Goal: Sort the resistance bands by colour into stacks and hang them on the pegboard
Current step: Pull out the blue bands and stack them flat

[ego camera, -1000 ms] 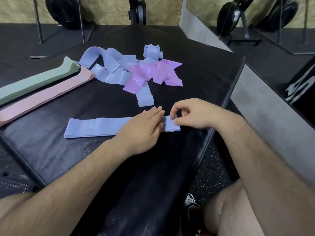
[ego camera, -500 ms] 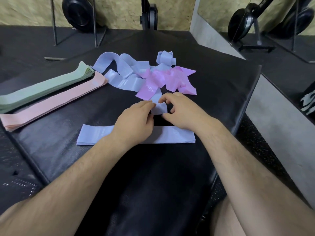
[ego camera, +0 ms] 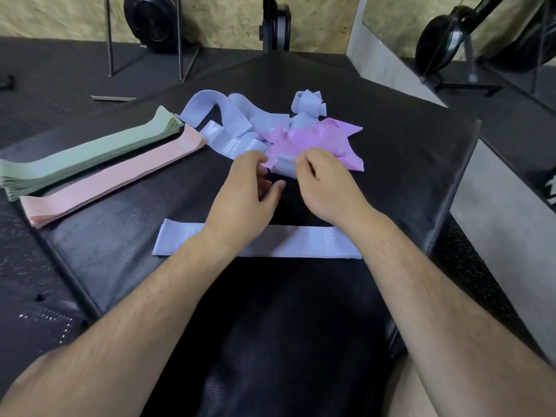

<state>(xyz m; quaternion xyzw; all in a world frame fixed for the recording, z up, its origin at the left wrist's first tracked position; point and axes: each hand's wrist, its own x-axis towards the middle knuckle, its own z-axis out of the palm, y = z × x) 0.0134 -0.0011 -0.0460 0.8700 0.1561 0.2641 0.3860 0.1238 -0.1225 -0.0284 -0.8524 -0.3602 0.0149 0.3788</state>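
Note:
A flat lavender-blue band [ego camera: 319,242] lies across the black mat near me, under my forearms. Beyond it sits a tangled pile of lavender-blue bands [ego camera: 240,124] mixed with pink-purple bands [ego camera: 325,139]. My left hand [ego camera: 243,200] and my right hand [ego camera: 325,185] both reach the pile's near edge and pinch the end of one lavender-blue band [ego camera: 284,168] between them. A stack of green bands [ego camera: 90,155] and a stack of peach bands [ego camera: 114,182] lie side by side at the left.
The black padded mat [ego camera: 406,164] drops off at its right edge to a grey floor strip [ego camera: 496,224]. Metal rack legs [ego camera: 109,40], weight plates [ego camera: 156,22] and a plywood wall stand behind. No pegboard is in view.
Both hands left the flat lavender-blue band, moved forward to the pile and took hold of another lavender-blue band's end. The camera view shifted slightly.

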